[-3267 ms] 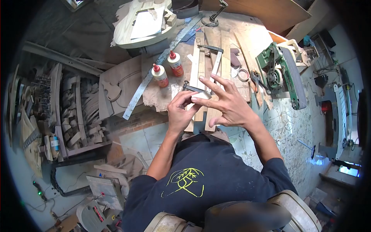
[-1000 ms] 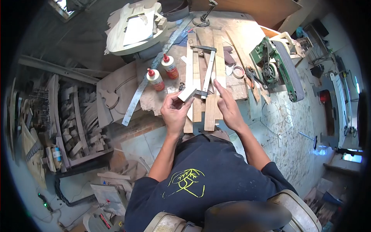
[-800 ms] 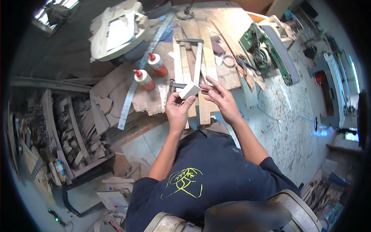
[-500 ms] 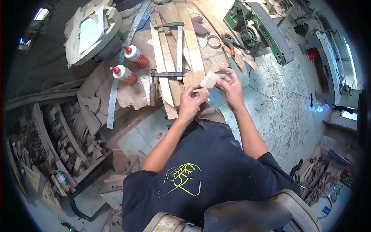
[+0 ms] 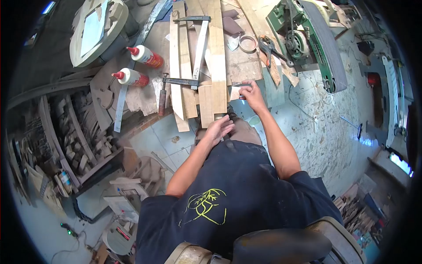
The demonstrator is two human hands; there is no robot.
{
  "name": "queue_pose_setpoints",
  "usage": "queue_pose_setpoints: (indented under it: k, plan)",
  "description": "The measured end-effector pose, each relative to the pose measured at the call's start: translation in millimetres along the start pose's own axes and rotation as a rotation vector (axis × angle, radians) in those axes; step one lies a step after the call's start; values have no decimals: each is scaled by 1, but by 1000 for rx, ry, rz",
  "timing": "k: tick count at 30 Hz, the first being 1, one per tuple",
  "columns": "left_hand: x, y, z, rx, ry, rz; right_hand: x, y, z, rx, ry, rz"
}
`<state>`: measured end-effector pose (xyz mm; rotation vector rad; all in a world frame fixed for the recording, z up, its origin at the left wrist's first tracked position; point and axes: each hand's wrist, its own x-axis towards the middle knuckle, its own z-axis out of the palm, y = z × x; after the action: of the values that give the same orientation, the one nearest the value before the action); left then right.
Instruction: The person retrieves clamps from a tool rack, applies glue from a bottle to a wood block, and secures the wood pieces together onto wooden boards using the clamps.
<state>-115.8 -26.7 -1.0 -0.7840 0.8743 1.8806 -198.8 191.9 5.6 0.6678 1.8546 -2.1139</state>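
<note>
My right hand (image 5: 252, 96) pinches a small pale flat piece (image 5: 235, 93) just right of the wooden boards at the table's front edge; its material I cannot make out. Below the board ends, my left hand (image 5: 218, 130) is empty, its fingers stretched out and slightly apart. A wide wooden board (image 5: 218, 57) and narrower wooden strips (image 5: 176, 66) run lengthwise, their near ends jutting past the table edge. A metal bar clamp (image 5: 201, 48) lies across the strips, its screw handle (image 5: 162, 103) on the left.
Two white glue bottles with red caps, an upper one (image 5: 147, 57) and a lower one (image 5: 132, 78), lie left of the clamp. A tape roll (image 5: 248, 43), a spring clamp (image 5: 267, 49) and a green belt sander (image 5: 316, 48) are at the right. A long metal ruler (image 5: 119, 110) overhangs the left edge.
My hands have separated. My right hand has carried the pale piece down and left beside the boards; my left hand has let go of it and dropped lower. The view has shifted slightly.
</note>
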Motion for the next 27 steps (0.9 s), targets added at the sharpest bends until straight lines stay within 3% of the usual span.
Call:
queue_pose_setpoints:
  k: [9, 27]
  plan:
    - [44, -35, 36, -273, 41, 212, 30, 5, -4, -11, -182, 69]
    - [102, -31, 85, -759, 35, 558, 41, -7, -4, -106, -286, 81]
